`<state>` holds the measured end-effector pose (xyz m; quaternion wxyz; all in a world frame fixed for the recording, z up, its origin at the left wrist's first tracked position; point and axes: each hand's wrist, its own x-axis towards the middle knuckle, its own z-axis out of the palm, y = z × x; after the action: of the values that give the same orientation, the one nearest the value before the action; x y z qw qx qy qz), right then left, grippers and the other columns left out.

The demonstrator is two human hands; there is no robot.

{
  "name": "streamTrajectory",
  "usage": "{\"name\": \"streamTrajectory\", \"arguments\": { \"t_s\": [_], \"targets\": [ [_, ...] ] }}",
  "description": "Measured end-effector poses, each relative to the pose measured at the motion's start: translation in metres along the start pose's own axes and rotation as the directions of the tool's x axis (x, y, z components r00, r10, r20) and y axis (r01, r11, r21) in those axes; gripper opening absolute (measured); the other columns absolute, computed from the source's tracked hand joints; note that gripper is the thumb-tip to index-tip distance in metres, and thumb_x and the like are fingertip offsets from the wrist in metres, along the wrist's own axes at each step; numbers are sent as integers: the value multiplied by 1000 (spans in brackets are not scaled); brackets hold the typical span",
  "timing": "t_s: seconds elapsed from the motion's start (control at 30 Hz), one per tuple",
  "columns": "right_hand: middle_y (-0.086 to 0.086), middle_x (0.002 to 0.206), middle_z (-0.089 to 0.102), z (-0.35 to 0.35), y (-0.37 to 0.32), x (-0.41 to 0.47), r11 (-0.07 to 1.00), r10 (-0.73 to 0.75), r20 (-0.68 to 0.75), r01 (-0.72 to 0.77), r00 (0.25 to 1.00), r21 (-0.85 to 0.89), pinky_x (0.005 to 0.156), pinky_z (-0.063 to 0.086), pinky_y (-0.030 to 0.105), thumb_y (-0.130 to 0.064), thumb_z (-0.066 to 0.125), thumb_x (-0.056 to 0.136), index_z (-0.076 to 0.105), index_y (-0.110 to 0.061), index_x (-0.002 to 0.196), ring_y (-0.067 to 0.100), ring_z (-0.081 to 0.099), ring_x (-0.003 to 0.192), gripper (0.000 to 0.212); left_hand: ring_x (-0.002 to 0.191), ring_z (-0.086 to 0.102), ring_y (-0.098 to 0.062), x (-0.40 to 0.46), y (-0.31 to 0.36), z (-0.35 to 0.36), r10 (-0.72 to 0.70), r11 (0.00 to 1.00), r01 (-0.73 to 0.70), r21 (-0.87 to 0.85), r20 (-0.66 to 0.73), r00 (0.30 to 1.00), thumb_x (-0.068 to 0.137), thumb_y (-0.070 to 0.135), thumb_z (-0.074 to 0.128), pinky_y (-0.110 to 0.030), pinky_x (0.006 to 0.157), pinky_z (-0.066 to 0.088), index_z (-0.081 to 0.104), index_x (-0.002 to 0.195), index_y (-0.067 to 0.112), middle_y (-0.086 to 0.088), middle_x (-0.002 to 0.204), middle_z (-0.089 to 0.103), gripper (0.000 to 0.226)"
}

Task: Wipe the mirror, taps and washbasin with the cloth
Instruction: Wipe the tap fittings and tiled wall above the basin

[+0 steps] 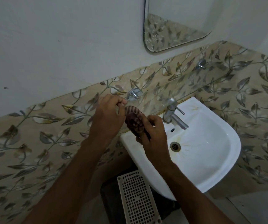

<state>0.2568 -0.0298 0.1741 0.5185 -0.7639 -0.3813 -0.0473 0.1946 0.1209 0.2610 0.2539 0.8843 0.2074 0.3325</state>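
A dark red patterned cloth (134,122) is bunched above the left rim of the white washbasin (210,159). My right hand (154,135) grips the cloth from below and the right. My left hand (109,113) pinches the lever of a chrome wall tap (134,93) on the leaf-patterned tiles, just left of the cloth. The basin's own chrome tap (173,113) stands at its back edge, to the right of my right hand. A mirror (175,25) hangs on the wall above.
Another chrome wall fitting (201,64) sits on the tiles upper right of the basin. A drain (175,146) lies in the bowl, with yellowish stains around it. A white perforated plastic basket (138,199) stands on the dark floor below the basin.
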Motion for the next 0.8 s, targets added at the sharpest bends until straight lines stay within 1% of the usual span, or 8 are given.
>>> {"name": "streamTrajectory", "arguments": {
  "t_s": [0.1, 0.2, 0.3, 0.37, 0.43, 0.5, 0.63, 0.8],
  "targets": [
    [-6, 113, 52, 13, -10, -31, 875, 404, -182, -321, 896, 362, 76, 55, 43, -42, 56, 100, 63, -19, 118, 32, 64, 95, 30, 100, 50, -18, 1, -3, 5, 59, 997, -63, 43, 95, 994, 93, 12, 57, -22, 84, 35, 68, 98, 17, 2, 99, 64, 14],
    [-2, 102, 70, 30, -16, -38, 584, 722, -49, -569, 691, 578, 86, 57, 37, -34, 55, 101, 68, -27, 98, 22, 68, 102, 15, 98, 48, -18, 3, -3, 6, 103, 992, -115, 58, 188, 977, 92, 15, 60, -34, 84, 43, 70, 98, 17, 1, 93, 61, 12],
    [5, 108, 76, 42, -28, -17, 376, 721, 157, -571, 675, 730, 95, 56, 45, -31, 52, 103, 74, -20, 107, 26, 70, 106, 25, 96, 41, -11, 2, 1, 7, 92, 987, -120, 105, 239, 967, 95, 20, 59, -29, 77, 36, 69, 95, 21, 7, 91, 54, 10],
    [10, 113, 74, 45, -37, 2, 147, 718, 286, -540, 634, 829, 89, 58, 40, -22, 47, 106, 71, -11, 117, 26, 71, 103, 29, 94, 38, -11, 1, -2, 9, 78, 981, -116, 154, 232, 969, 97, 23, 56, -29, 78, 35, 67, 95, 21, 6, 92, 53, 11],
    [11, 108, 75, 46, -36, 21, -124, 692, 472, -554, 546, 823, 75, 59, 32, -20, 44, 106, 71, -9, 114, 23, 73, 89, 30, 94, 39, -15, -1, -9, 10, 46, 980, -85, 181, 209, 977, 97, 23, 55, -32, 80, 37, 65, 96, 17, 2, 93, 52, 12],
    [11, 108, 71, 48, -33, 38, -274, 635, 593, -573, 496, 773, 78, 57, 32, -24, 46, 105, 71, -8, 112, 22, 70, 81, 31, 96, 44, -20, -3, -17, 9, 3, 980, -40, 197, 183, 983, 97, 22, 55, -30, 81, 35, 65, 97, 14, -1, 93, 50, 13],
    [19, 137, 60, 45, -29, 48, -295, 493, 695, -651, 523, 699, 105, 48, 40, -26, 43, 105, 63, -3, 130, 32, 61, 117, 39, 94, 48, -26, -7, -26, 6, -15, 981, -20, 193, 181, 983, 96, 17, 58, -32, 81, 37, 65, 94, 8, -9, 93, 53, 11],
    [20, 114, 71, 18, -2, 45, -319, 517, 651, -581, 556, 749, 83, 60, 39, -19, 41, 104, 68, 3, 114, 30, 73, 95, 36, 91, 51, -21, -5, -28, 2, 2, 987, -25, 157, 145, 989, 94, 15, 59, -27, 80, 38, 67, 96, 10, -6, 94, 57, 9]
  ]
}}
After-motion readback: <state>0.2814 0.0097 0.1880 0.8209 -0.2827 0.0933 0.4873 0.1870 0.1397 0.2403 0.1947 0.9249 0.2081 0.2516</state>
